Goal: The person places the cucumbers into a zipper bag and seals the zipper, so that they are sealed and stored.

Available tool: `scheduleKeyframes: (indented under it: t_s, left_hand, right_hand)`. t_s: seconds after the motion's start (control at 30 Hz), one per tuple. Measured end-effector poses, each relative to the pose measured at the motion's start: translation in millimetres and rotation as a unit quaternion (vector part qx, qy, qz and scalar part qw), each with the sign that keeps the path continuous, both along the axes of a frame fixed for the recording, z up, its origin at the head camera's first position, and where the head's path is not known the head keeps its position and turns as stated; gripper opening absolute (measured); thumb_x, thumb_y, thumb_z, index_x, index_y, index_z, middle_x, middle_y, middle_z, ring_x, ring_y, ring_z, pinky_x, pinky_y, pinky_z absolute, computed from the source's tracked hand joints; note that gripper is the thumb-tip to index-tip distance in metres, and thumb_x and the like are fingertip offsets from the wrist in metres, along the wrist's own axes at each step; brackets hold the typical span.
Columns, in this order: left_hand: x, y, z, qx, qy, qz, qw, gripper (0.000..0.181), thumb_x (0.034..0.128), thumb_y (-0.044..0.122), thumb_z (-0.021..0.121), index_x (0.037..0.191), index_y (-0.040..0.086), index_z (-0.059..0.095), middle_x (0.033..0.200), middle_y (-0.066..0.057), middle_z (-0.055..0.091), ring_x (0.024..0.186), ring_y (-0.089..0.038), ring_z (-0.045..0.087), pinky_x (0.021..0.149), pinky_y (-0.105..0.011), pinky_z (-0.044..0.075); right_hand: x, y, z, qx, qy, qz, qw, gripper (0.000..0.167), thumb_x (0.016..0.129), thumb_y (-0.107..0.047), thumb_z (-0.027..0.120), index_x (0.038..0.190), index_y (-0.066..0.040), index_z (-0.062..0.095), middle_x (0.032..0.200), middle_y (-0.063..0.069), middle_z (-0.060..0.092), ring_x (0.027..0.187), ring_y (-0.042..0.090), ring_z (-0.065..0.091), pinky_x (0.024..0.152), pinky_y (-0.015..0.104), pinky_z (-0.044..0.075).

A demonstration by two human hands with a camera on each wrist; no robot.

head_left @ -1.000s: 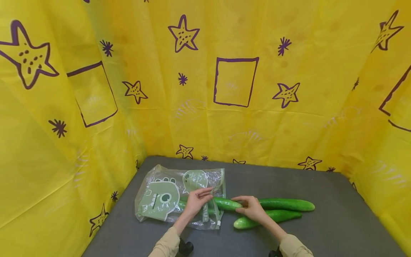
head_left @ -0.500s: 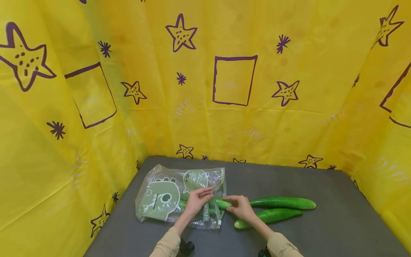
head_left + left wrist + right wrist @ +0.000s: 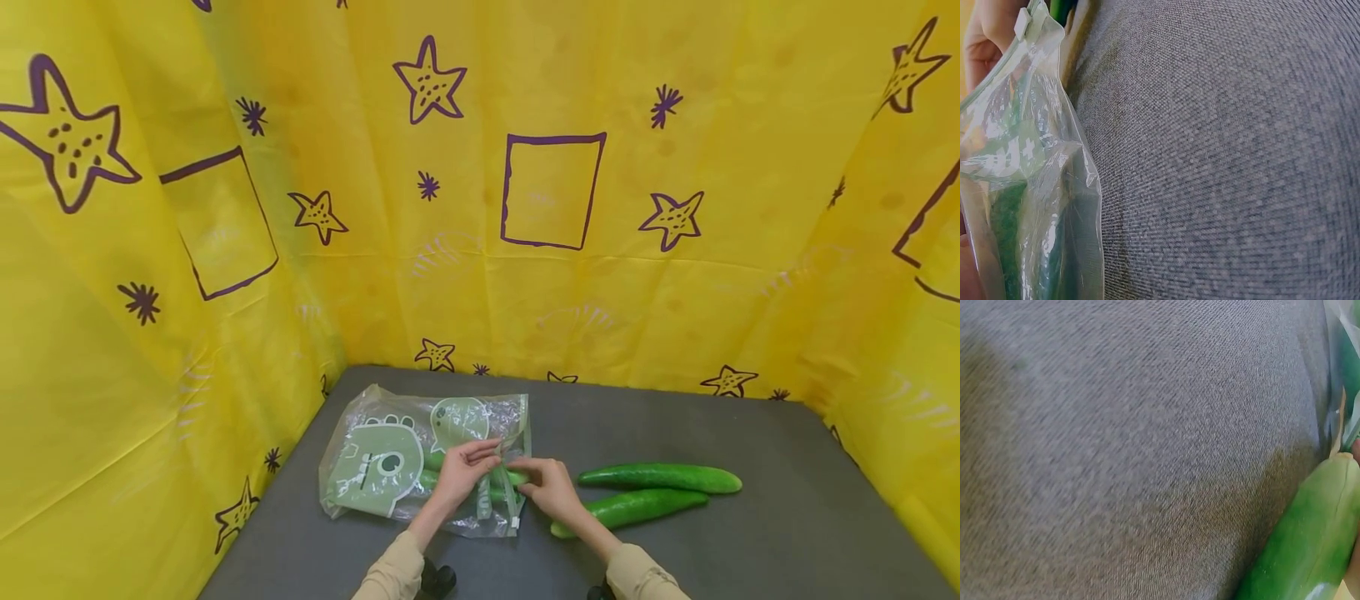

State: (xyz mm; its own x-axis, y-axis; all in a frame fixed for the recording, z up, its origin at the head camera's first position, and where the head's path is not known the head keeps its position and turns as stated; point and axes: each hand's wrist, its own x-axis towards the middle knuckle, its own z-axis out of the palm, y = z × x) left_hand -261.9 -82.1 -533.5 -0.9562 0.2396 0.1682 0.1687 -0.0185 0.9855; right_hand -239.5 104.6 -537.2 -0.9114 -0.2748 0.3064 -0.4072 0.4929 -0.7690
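A clear zip bag with green cartoon prints lies on the table, with green cucumbers showing through its plastic. My left hand pinches the upper layer at the bag's mouth, lifting it. At that mouth my right hand holds the end of a cucumber, most of which is inside the bag. The left wrist view shows the bag close up, its white slider at the corner of the zip edge. Right of the bag lie two cucumbers, a far one and a near one, partly behind my right forearm.
The grey cloth-covered table carries everything. Yellow curtains printed with purple stars surround it at the back and sides. In the right wrist view a cucumber fills the lower right corner.
My right hand has moved left, sliding the cucumber deeper into the bag until only a short end shows. My left hand keeps its pinch on the bag's mouth.
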Motion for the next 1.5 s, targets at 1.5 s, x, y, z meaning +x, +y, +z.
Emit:
scheduleKeyframes:
  t_s: [1.5]
  left_hand:
    - [-2.7, -0.1, 1.1, -0.012, 0.008, 0.0, 0.9999, 0.036, 0.0848, 0.003, 0.067, 0.118, -0.009, 0.059, 0.117, -0.029, 0.062, 0.097, -0.005, 0.067, 0.086, -0.021, 0.056]
  right_hand:
    - [-7.7, -3.9, -6.7, 0.002, -0.002, 0.044, 0.999, 0.036, 0.076, 0.014, 0.066, 0.109, -0.001, 0.068, 0.108, 0.016, 0.07, 0.099, 0.032, 0.067, 0.08, 0.034, 0.06]
